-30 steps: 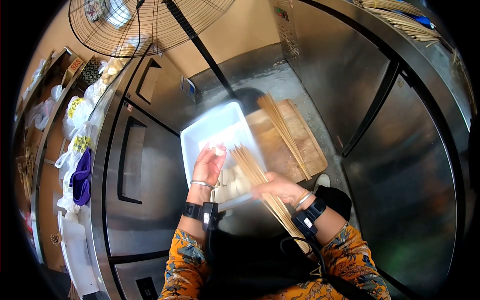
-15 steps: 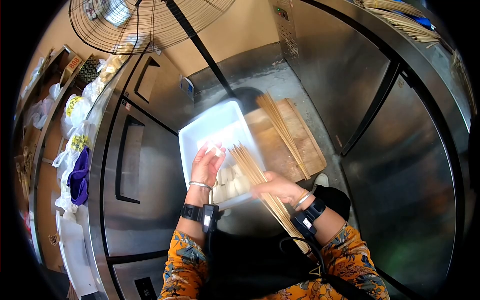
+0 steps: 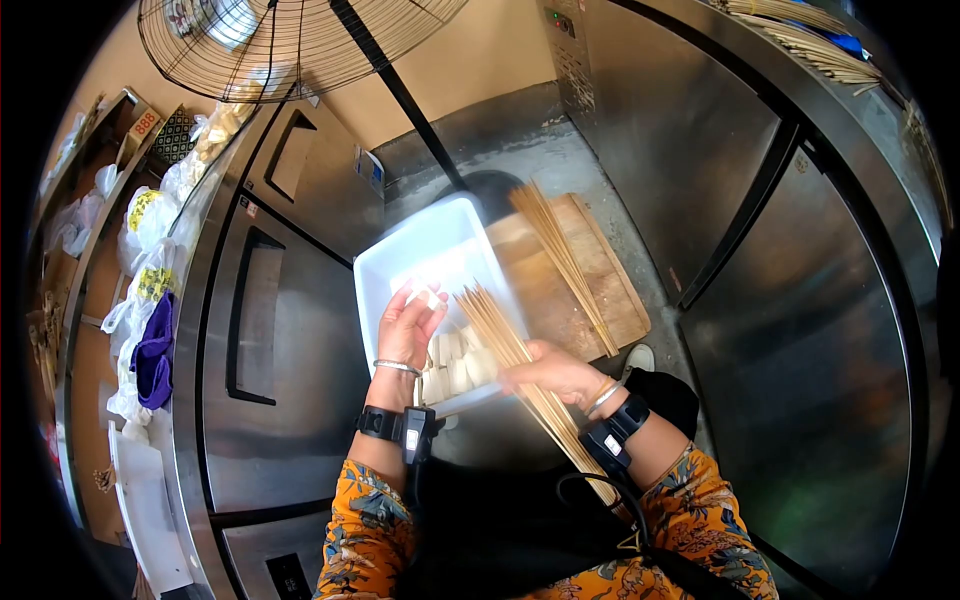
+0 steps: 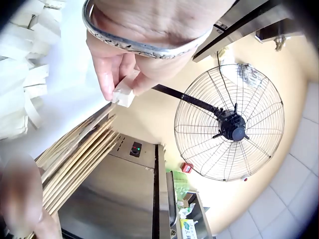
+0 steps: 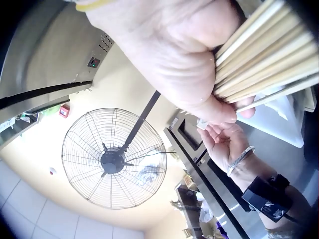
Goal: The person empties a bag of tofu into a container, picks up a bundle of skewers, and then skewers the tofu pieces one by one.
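Observation:
My left hand (image 3: 403, 328) pinches a small white block (image 4: 125, 92) between thumb and fingertips, over the white plastic tub (image 3: 372, 262). In the left wrist view the block has flat faces and squared edges. My right hand (image 3: 558, 374) grips a thick bundle of bamboo skewers (image 3: 512, 352), whose points face the left hand. Skewer tips come close beside the block in the left wrist view. Several white pieces (image 3: 458, 372) lie in the near end of the tub, partly covered by the left hand and the skewers.
A wooden board (image 3: 605, 290) beside the tub bears a second bundle of skewers (image 3: 562, 262). Behind stands a caged fan (image 5: 113, 160) on a black pole. Steel cabinets flank both sides, with plastic bags (image 3: 150, 280) and a purple cloth (image 3: 154, 352) at the left.
The head view shifts slightly, so the tub and board sit a little further left. Both hands keep their holds, and the left hand turns the white block slightly.

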Demonstrator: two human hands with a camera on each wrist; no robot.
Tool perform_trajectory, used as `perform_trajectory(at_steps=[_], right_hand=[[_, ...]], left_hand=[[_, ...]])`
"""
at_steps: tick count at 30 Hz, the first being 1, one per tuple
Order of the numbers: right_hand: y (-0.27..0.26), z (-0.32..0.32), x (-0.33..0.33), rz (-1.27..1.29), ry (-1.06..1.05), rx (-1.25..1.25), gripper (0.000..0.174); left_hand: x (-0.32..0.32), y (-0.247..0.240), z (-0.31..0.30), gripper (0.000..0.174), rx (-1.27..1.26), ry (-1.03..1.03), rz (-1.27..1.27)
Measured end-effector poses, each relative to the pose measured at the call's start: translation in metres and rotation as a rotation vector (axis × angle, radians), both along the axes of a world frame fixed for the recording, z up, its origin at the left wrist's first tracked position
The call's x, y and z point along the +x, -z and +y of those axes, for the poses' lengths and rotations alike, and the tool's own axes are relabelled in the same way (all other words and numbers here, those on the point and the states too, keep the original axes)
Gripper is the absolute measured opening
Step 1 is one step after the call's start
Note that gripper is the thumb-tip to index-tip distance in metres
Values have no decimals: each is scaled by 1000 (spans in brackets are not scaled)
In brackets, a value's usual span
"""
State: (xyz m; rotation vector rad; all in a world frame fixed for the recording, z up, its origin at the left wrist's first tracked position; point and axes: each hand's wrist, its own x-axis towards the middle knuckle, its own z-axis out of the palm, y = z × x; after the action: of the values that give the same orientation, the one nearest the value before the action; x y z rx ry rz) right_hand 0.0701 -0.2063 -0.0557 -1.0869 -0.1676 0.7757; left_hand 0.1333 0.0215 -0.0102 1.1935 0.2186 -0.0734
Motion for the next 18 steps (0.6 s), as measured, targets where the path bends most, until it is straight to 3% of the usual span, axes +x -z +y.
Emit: perform_trajectory(at_steps=[5,18], right_hand=[[-5,0,-1,9,4,23,19],[-1,3,-1,-51,17,-51,22]], left_hand=[[2,5,4,42,-43,-26,6],[-6,6,-7,41,118,74,-4]])
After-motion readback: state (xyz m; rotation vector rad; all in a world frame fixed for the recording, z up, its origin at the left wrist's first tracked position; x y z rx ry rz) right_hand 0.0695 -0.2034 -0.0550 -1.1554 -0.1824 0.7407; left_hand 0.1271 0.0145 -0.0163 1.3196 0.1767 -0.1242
